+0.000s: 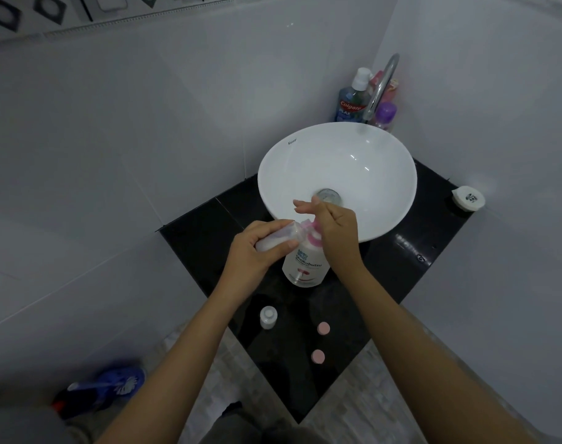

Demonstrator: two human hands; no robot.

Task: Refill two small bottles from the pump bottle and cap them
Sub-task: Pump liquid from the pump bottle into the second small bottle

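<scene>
The white pump bottle (306, 267) with a pink pump head stands on the black counter (401, 267) in front of the basin. My left hand (257, 248) grips a small clear bottle (281, 238), tilted with its mouth at the pump's spout. My right hand (334, 229) lies flat on top of the pump head, fingers stretched out. A second small bottle (268, 317) stands uncapped nearer to me. Two pink caps (323, 328) (318, 356) lie on the counter to its right.
A white bowl basin (273, 168) sits behind the pump bottle under a chrome tap (380, 88). A mouthwash bottle (351, 100) and a purple bottle (385, 115) stand in the corner. A white round holder (468, 198) lies at the right. A blue brush (113, 384) is on the floor.
</scene>
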